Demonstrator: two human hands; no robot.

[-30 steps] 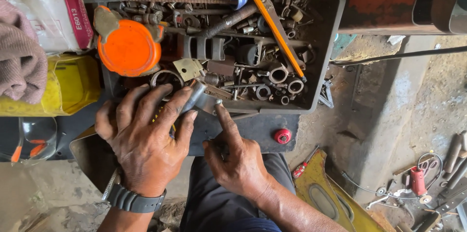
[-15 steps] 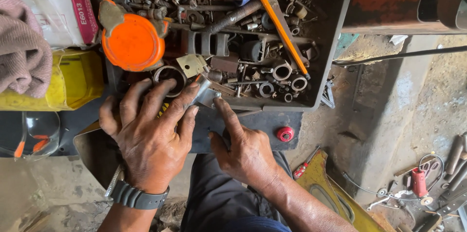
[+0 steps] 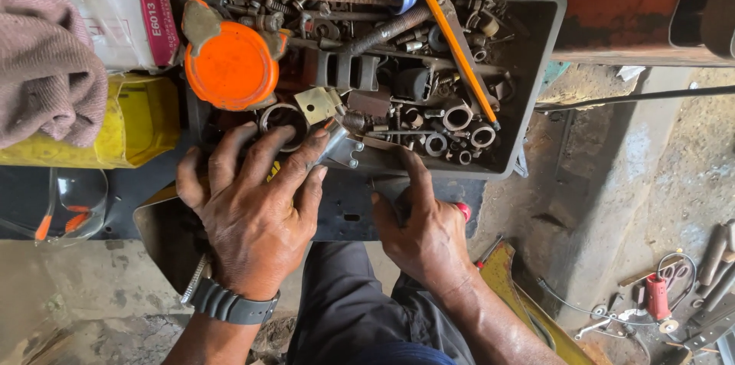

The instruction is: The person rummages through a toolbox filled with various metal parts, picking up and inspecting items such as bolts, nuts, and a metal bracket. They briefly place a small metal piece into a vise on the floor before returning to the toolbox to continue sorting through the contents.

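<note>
Head view: left hand (image 3: 256, 216) pinches a small silvery metal fitting (image 3: 337, 143) between thumb and fingers at the near rim of the grey plastic parts bin (image 3: 528, 97). It points far-right from the grip. Right hand (image 3: 421, 231) presses flat, just right of it, fingers together.

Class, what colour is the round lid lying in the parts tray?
Bright orange lid; the head view shows it, above the left hand.

A cluttered metal repair workshop. A grey plastic bin (image 3: 528, 97) overflows with rusty nuts, bolts, rings and threaded rods. Beside it sit a box of welding rods (image 3: 115, 13), safety glasses (image 3: 53, 212) and an orange lid (image 3: 232, 66). Loose tools (image 3: 674, 296) lie on the stained, dusty concrete floor (image 3: 674, 173).
</note>
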